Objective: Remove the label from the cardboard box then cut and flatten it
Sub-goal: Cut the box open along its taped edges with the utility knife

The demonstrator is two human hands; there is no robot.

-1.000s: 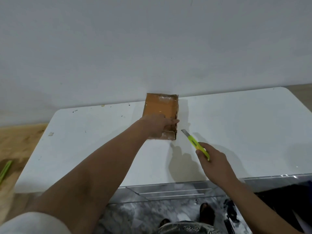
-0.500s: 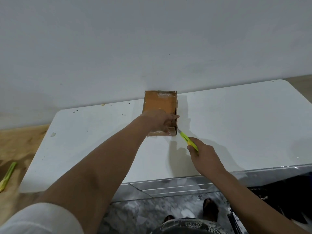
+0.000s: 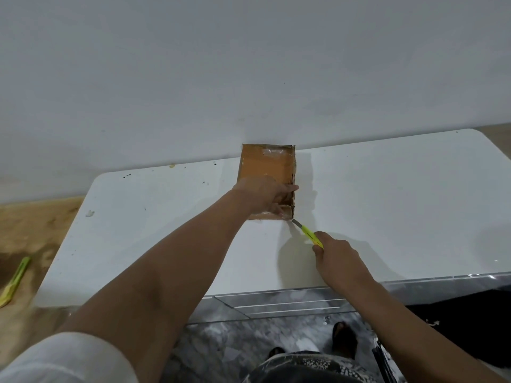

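On the wooden floor (image 3: 36,225) at far left we see a yellow-green stick-like object (image 3: 15,280), lying well apart from the white table (image 3: 387,203) that fills the middle of the view. The tabletop carries a few dark specks and smudges, and its far edge meets a plain pale wall (image 3: 249,64); its near edge has a glossy front, below which we see a grey marbled floor (image 3: 235,341) and two feet.

The cardboard box (image 3: 266,168) lies on the table at the far edge, against the wall. Its long axis runs from the person toward the wall, and its brown top face, partly covered with shiny clear tape, faces up. We can read no brand, label or writing on it.

The left hand (image 3: 262,196) presses down on the near half of the box, fingers laid together and pointing right toward the box's right edge, where we see a dark cut line.

The right hand (image 3: 338,254) curls its fingers around the handle of a yellow-green utility knife (image 3: 308,233). The knife points up and to the left, and its grey blade tip sits at the box's near right corner, touching or just short of it; we cannot tell which.
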